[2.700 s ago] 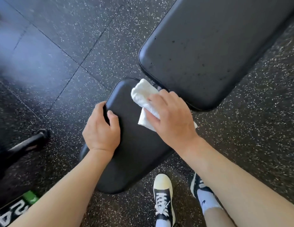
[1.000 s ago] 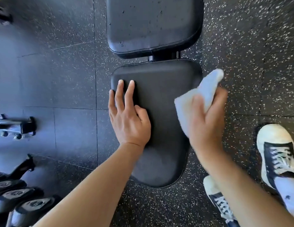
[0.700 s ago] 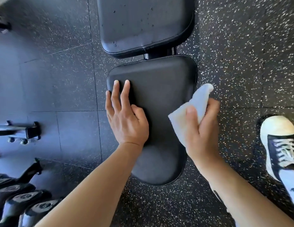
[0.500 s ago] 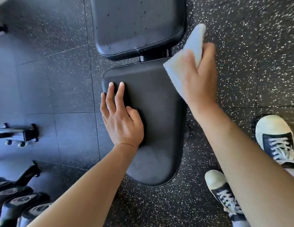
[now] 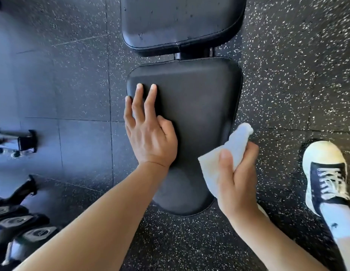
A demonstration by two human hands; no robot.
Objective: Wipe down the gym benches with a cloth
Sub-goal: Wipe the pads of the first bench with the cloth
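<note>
Seat pad [image 5: 199,114]: black, tapered; its long axis runs from the wide far edge by the hinge gap to the narrow near end by the person
Back pad [image 5: 182,22]: lies just beyond the seat's far edge, across a small gap; specks dot its surface
Left hand [image 5: 148,132]: flat on the seat's left edge, fingers straight and pointing toward the far-left corner, thumb lying on the pad; it grips nothing and seems to brace the bench
Right hand [image 5: 236,177]: at the seat's right edge, nearer the narrow end than the wide one; thumb and curled fingers pinch the cloth
Cloth [image 5: 227,153]: white, bunched; one corner lies over the seat's right edge, the free tip points up and away past that edge
Key relation: the unwiped seat surface lies left and ahead of the cloth hand; the right hand is the nearer one to that edge and the only one carrying the cloth
Likely next move: a stroke along the pad's long axis, or inward across it toward the left hand
Risk: the braced hand covers the left strip, so that part probably stays unwiped until it lifts
Floor [image 5: 287,75]: speckled rubber tiles; a shoe [image 5: 326,173] stands right of the seat, dumbbells [image 5: 18,227] lie at the near left
</note>
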